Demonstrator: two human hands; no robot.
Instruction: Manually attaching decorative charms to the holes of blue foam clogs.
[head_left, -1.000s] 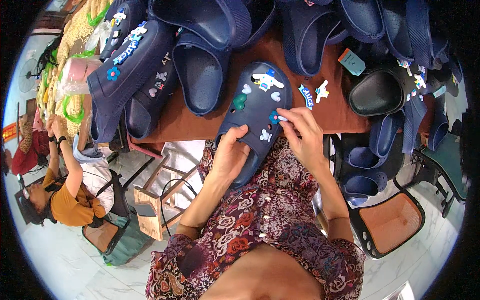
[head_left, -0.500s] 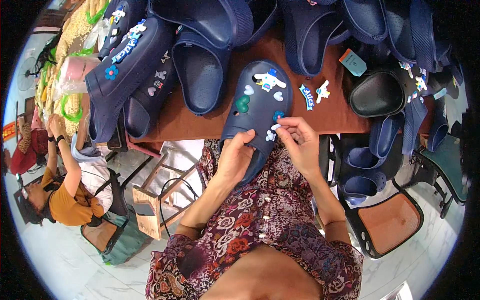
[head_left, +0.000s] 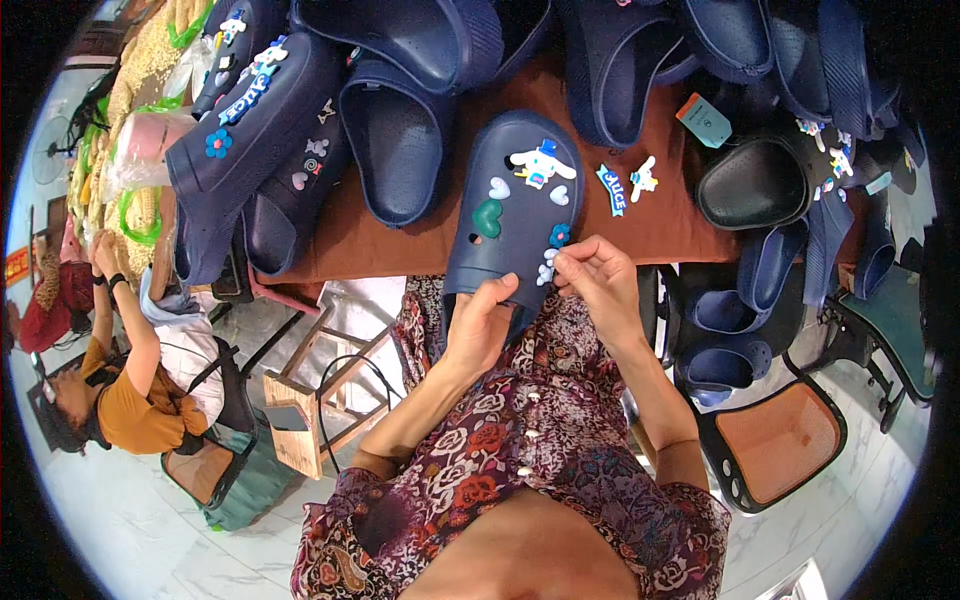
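A navy clog (head_left: 515, 190) is held over the table's near edge, toe pointing away. My left hand (head_left: 480, 322) grips its heel end, with the thumb on top and the other fingers hidden. My right hand (head_left: 600, 280) pinches a small pale lilac charm (head_left: 547, 267) at the clog's right edge. Part of that charm is behind the fingertips. Also on the clog are a blue flower charm (head_left: 559, 235), a green heart charm (head_left: 488, 218), pale heart charms (head_left: 560, 196) and a white long-eared character charm (head_left: 543, 165).
A blue lettered charm (head_left: 612, 190) and a white character charm (head_left: 644, 176) lie on the brown tabletop (head_left: 665, 225). Several navy clogs (head_left: 395, 150) crowd the back and sides, with a black clog (head_left: 755, 185) to the right. At left, a person (head_left: 150, 390) works beside bagged goods.
The clog has turned slightly more upright in my left hand. My right fingertips have shifted from above the pale charm to its right side, at the clog's edge.
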